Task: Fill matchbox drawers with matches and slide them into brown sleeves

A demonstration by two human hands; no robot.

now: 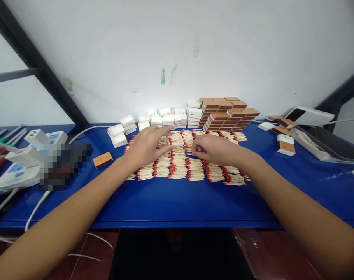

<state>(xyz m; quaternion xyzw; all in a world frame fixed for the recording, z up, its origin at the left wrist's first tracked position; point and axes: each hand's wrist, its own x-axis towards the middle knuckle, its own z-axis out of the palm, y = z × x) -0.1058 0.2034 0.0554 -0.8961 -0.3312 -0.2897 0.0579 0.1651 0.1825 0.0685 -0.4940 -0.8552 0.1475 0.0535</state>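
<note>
Matches (196,171), in rows mid-table (183,206); among them lay a lone tray (179,143) at the left hand (146,144), with the right hand (213,148) to its right. Behind the matches stood stacked trays (167,119), and right of those, stacked matchboxes (222,116). A single matchbox (103,160) lay left, between matches and power strip (19,175).
</note>
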